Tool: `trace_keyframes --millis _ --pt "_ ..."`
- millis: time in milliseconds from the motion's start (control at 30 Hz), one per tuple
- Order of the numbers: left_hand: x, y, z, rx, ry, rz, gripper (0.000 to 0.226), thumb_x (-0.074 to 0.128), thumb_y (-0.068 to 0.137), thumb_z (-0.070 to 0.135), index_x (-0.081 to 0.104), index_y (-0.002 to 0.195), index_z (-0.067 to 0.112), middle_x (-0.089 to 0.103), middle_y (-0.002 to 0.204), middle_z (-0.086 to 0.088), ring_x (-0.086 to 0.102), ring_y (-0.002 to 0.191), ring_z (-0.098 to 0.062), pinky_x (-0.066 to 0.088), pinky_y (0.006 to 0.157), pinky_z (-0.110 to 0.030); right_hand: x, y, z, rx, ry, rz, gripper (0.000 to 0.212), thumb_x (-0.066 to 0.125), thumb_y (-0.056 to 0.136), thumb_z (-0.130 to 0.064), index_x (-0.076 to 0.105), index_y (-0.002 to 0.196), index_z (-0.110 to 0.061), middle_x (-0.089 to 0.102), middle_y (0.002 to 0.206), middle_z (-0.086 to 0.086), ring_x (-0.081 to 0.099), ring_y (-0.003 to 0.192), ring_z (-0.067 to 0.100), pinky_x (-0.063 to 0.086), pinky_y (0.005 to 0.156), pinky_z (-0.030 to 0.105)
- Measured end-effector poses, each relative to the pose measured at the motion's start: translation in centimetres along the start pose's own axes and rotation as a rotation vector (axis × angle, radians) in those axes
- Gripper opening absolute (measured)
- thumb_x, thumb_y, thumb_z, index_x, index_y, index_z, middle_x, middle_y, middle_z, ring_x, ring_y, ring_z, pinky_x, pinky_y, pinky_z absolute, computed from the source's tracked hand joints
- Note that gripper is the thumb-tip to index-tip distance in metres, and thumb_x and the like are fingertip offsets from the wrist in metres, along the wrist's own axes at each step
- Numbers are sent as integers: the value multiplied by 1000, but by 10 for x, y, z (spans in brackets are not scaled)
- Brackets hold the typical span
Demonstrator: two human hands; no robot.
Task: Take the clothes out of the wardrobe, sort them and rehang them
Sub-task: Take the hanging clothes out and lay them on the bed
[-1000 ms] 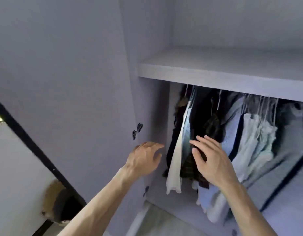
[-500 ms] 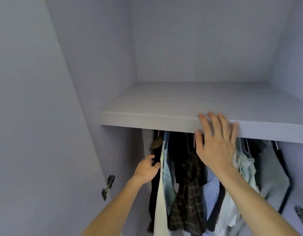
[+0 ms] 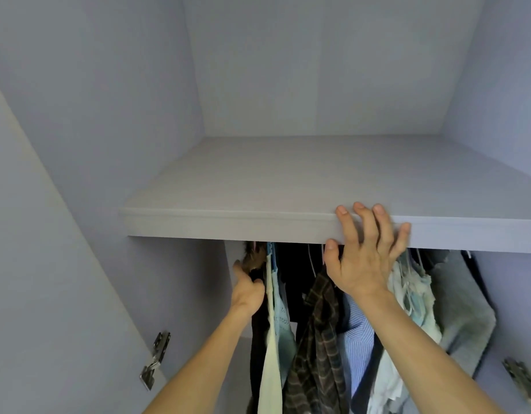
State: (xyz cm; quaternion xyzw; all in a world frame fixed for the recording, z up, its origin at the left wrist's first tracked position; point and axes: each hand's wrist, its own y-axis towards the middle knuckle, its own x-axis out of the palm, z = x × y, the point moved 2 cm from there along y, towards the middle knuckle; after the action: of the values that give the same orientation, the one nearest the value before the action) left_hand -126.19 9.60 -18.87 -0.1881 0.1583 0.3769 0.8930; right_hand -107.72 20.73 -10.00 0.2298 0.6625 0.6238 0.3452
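grey shelf [image 3: 258, 225] takes the spread, empty right hand [image 3: 363, 258]; left hand [image 3: 248, 289], grip hidden, reaches among clothes [image 3: 318, 339], next to unhook 1 hanger.

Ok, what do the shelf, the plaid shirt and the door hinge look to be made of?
Shelf: probably laminated board, matt pale grey, with faint woodgrain streaks and a flat banded front edge. Plaid shirt: soft woven cloth, maybe flannel; it drapes in folds, dark brown check. Door hinge: metal, going by its bright silvery glints and stamped shape.
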Motion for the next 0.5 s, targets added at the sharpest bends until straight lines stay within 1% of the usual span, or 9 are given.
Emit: trace_keyframes --millis 67,133,167,233,333,400,500 --pt "-7 2 2 6 -31 77 65 37 100 15 5 155 27 58 111 -9 60 92 -27 51 92 -40 0 0 0 3 2 13 56 42 92 -42 39 146 -26 39 146 3 24 144 24 5 118 54" --pt "-15 6 3 25 -34 146 59 35 99 16 17 153 33 62 106 -13 60 92 -32 51 91 -44 0 0 -1 7 7 14 57 42 92 -42 39 146 -27 39 146 3 23 144 24 4 118 54" --pt "-19 6 5 33 -44 160 56 34 100 17 22 152 33 61 107 -12 59 94 -32 51 92 -43 -1 0 -1 10 8 10 57 41 92 -42 38 147 -27 38 147 3 23 144 24 4 119 54" --pt "-24 6 9 38 -63 162 50 36 102 24 31 151 30 59 112 -11 56 99 -30 48 93 -39 -2 0 -1 16 4 -5 58 41 93 -42 35 149 -28 37 148 2 22 145 23 3 119 54" --pt "-31 6 15 88 -27 181 46 43 103 39 42 147 26 60 129 -12 56 116 -33 44 93 -32 -4 1 -2 26 -8 -38 60 40 93 -42 31 151 -29 35 149 2 20 146 23 3 119 54" --pt "-34 6 17 146 -41 215 43 45 103 38 48 144 23 60 134 -11 55 122 -32 42 96 -29 -6 1 -3 40 -2 -76 60 40 93 -42 31 151 -29 34 150 2 19 147 22 3 119 54" --pt "-42 3 22 184 -75 268 42 47 104 33 50 144 19 59 137 -13 54 125 -33 40 98 -27 -10 1 -4 61 6 -120 58 42 93 -41 35 149 -28 35 151 1 19 147 22 4 119 55"
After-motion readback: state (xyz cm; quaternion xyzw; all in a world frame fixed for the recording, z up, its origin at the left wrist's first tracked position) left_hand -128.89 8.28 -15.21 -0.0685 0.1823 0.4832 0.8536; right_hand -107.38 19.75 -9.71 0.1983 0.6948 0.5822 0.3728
